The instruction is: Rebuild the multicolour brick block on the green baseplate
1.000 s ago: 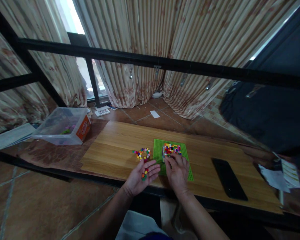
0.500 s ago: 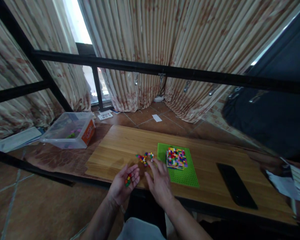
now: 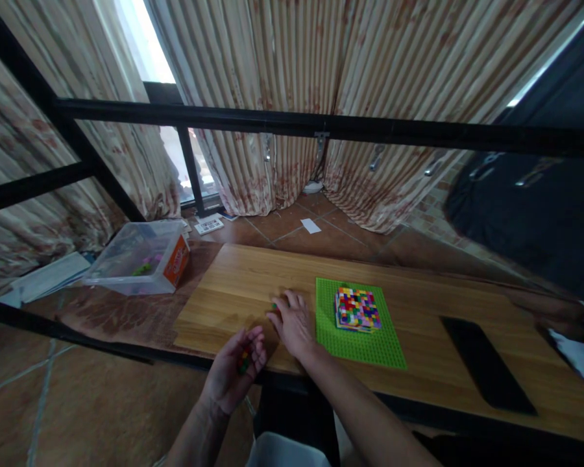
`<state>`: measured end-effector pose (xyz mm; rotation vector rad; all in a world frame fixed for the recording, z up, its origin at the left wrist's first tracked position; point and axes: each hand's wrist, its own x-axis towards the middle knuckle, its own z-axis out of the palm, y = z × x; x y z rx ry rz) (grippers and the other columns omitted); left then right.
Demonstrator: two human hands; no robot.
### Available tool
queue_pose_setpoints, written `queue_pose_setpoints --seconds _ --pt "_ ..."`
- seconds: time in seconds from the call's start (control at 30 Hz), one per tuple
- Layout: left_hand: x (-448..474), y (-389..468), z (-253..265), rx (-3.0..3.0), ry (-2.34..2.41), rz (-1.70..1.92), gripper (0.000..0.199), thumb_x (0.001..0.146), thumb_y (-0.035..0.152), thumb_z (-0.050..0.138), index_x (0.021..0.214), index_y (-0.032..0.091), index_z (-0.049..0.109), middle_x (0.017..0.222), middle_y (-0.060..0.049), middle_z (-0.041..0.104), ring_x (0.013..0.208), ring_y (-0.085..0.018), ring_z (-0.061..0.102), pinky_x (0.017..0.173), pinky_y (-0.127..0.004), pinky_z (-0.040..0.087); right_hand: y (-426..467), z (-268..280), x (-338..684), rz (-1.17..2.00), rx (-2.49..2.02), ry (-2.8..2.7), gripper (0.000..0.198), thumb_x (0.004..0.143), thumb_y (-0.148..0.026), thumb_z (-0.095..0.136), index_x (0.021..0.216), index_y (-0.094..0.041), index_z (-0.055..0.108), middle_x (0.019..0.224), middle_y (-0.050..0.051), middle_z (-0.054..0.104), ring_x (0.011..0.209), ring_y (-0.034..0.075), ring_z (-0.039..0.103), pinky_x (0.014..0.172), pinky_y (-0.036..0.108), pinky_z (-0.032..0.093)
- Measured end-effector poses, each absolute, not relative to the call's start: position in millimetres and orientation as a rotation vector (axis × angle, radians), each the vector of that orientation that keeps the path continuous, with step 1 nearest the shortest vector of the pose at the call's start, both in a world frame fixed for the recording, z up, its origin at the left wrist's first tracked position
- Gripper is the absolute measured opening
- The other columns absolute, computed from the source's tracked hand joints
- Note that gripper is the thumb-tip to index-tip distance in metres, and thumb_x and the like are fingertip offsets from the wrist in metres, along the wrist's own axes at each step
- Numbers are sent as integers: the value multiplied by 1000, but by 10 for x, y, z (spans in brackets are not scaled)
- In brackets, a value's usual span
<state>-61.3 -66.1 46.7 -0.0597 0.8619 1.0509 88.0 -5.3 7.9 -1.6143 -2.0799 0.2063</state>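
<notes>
My left hand (image 3: 228, 375) is cupped palm up near the table's front edge, fingers curled around several small toy bricks (image 3: 244, 362) in red, yellow and green. Palm down on the wooden tabletop (image 3: 243, 272), my right hand (image 3: 294, 326) covers the pile of loose bricks with its fingers spread. Only a bit of green brick (image 3: 274, 307) shows by its fingertips; the rest of the pile is hidden. To the right of that hand lies a green studded baseplate (image 3: 389, 350), bearing a low multicoloured block of bricks (image 3: 357, 308).
A black phone-like slab (image 3: 486, 363) lies on the table's right part. A clear plastic box (image 3: 136, 282) with some green and pink pieces stands at the left. A black metal bar (image 3: 292, 122) crosses in front of the curtains (image 3: 233, 58).
My right hand has moved forward and left, over the loose bricks, and now covers them. My left hand has curled slightly more around its bricks. The view has shifted a little.
</notes>
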Motion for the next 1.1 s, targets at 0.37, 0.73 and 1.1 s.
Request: queue_pose_setpoints --seconds 0.37,0.73,1.1 --pt "-529 -436 486 -76 882 1071 20 88 21 49 91 8 63 72 -8 65 58 -10 61 58 -23 54 40 185 831 100 -1637 -2264 14 92 -25 44 91 -20 56 93 6 59 90 20 54 78 31 42" --pt "-433 -342 439 -29 903 1101 19 88 22 49 91 8 62 73 -7 63 57 -8 59 55 -19 53 54 101 899 266 -1486 -2013 13 92 -27 46 87 -21 56 86 3 60 87 17 56 76 26 41" --pt "-381 -305 449 466 948 994 31 74 38 68 64 13 52 43 10 32 34 0 22 34 -13 19 -193 416 994 512 -1216 -2142 16 91 -24 49 80 -20 59 81 1 63 77 14 58 72 25 42"
